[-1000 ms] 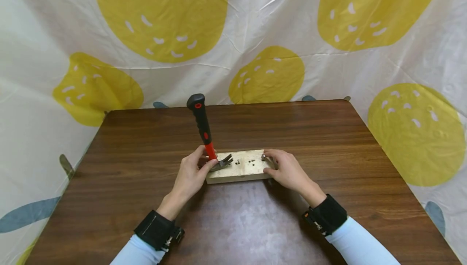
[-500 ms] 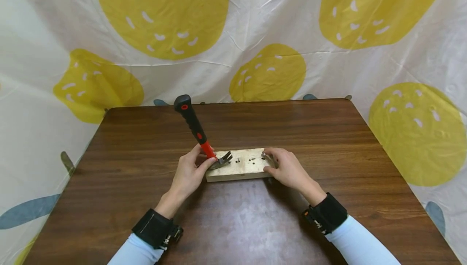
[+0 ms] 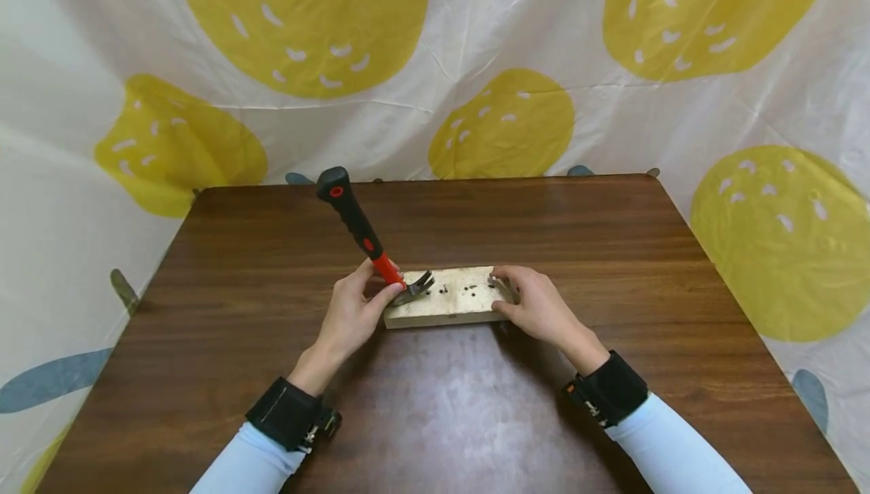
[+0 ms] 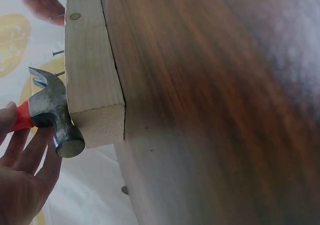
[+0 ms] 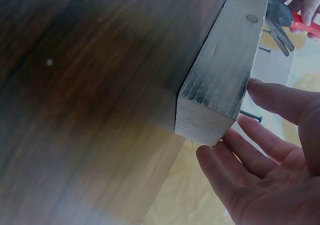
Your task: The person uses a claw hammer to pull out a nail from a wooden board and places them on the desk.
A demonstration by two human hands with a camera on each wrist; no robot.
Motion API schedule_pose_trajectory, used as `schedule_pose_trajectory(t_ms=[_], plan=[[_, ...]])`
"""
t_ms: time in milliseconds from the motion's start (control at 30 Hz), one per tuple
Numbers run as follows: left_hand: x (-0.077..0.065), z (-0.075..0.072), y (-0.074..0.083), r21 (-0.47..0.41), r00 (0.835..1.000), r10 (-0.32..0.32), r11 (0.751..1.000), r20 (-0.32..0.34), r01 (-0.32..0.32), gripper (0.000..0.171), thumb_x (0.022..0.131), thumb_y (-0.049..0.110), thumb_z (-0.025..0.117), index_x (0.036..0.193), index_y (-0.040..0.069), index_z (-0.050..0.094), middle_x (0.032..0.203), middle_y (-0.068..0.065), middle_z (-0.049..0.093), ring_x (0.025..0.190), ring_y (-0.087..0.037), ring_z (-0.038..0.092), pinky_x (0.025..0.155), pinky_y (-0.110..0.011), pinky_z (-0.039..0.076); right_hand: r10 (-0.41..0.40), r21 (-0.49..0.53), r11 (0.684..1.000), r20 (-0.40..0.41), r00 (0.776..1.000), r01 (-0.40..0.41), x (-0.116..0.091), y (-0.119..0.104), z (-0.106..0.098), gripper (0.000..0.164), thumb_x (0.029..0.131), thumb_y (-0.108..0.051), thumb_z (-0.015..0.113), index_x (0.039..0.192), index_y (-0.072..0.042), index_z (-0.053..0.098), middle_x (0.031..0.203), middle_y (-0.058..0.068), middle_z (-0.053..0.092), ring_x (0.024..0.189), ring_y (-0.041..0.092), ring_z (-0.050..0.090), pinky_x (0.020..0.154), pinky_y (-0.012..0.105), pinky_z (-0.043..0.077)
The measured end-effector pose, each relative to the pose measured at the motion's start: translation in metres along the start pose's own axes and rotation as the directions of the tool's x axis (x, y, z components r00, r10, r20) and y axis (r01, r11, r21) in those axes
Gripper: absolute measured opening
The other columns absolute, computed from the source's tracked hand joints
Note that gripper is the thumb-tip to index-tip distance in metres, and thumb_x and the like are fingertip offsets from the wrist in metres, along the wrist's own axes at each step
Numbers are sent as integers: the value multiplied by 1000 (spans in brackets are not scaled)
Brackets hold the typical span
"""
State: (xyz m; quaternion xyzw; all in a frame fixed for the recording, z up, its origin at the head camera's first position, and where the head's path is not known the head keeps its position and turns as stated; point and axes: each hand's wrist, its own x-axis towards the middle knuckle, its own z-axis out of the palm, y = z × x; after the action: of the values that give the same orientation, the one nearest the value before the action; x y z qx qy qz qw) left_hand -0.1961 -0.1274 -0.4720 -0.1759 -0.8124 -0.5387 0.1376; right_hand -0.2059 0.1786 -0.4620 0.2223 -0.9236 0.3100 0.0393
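Note:
A hammer with a black and red handle stands tilted to the left, its metal head on the left end of a pale wooden block. My left hand holds the hammer by the red part just above the head, thumb on the near side. My right hand grips the block's right end, thumb at the near edge and fingers over the far side. Between that thumb and fingers a nail sticks out of the block's top. Another nail stands closer to the hammer's claw.
The block lies on a dark brown wooden table. Behind and beside the table hangs a white cloth printed with yellow fruit. Several dark holes or nails dot the block's top. Black straps with small cameras are on both wrists.
The hammer's handle has tipped over to the left in my left hand, while its head stays on the block. My right hand keeps its place at the block's right end.

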Motion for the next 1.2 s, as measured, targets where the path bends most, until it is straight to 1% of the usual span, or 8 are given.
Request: schedule_pose_trajectory(t_ms=[100, 267, 333, 533, 633, 767, 967, 1200], plan=[[0, -1, 1, 33, 1000, 16, 999, 13, -16, 23, 91, 8, 79, 111, 11, 67, 99, -5, 75, 91, -20, 73, 73, -38, 58, -2, 1, 1000, -5, 1000, 2, 0, 0, 0, 46, 85, -6, 83, 126, 3, 66, 121, 19, 68, 103, 33, 63, 88, 52, 50], [1, -4, 3, 109, 996, 80, 991, 35, -83, 24, 90, 4, 79, 111, 9, 67, 99, -5, 74, 89, -21, 74, 70, -40, 59, 2, -2, 1000, -9, 1000, -2, 0, 1, 0, 45, 85, -6, 82, 126, 3, 67, 123, 20, 67, 103, 33, 63, 86, 51, 51], [2, -6, 4, 124, 994, 96, 987, 52, -101, 26, 90, 2, 79, 112, 7, 67, 100, -6, 74, 89, -22, 73, 72, -42, 60, 1, -5, 1000, -11, 1000, -2, 0, 1, 0, 45, 85, -6, 82, 126, 3, 67, 123, 20, 68, 101, 32, 63, 86, 51, 51], [2, -10, 6, 184, 989, 95, 976, 111, -115, 30, 92, 2, 76, 121, 6, 66, 103, -7, 71, 92, -22, 70, 76, -41, 59, -2, -9, 1000, -12, 1000, 2, 0, 2, 1, 45, 85, -7, 82, 126, 3, 67, 122, 20, 68, 102, 33, 63, 86, 52, 50], [3, -11, 6, 221, 985, 116, 965, 129, -142, 29, 93, 3, 76, 121, 6, 67, 103, -6, 70, 89, -21, 69, 73, -40, 58, -5, -6, 1000, -16, 1000, 5, 0, 2, 2, 45, 85, -7, 82, 126, 3, 67, 122, 20, 68, 102, 33, 63, 87, 52, 51], [5, -10, 8, 242, 979, 143, 955, 144, -175, 31, 92, 3, 77, 121, 5, 68, 104, -6, 69, 86, -20, 68, 71, -39, 57, -12, 0, 1000, -27, 1000, 12, 0, 2, 2, 44, 84, -6, 83, 124, 3, 67, 121, 20, 68, 103, 33, 63, 87, 51, 50], [8, -10, 12, 277, 978, 138, 944, 154, -177, 36, 91, 4, 77, 126, 4, 68, 105, -8, 70, 82, -20, 67, 71, -41, 56, -3, 2, 1000, -29, 1000, 4, -1, 2, 3, 45, 84, -6, 83, 124, 3, 67, 121, 20, 68, 101, 33, 63, 86, 51, 50], [10, -11, 15, 292, 981, 123, 942, 152, -163, 37, 91, 4, 77, 127, 5, 68, 106, -8, 70, 83, -21, 67, 72, -42, 57, -3, 0, 1000, -22, 1000, 3, -1, 1, 3, 45, 84, -6, 83, 126, 4, 66, 124, 21, 67, 106, 34, 64, 89, 51, 51]])
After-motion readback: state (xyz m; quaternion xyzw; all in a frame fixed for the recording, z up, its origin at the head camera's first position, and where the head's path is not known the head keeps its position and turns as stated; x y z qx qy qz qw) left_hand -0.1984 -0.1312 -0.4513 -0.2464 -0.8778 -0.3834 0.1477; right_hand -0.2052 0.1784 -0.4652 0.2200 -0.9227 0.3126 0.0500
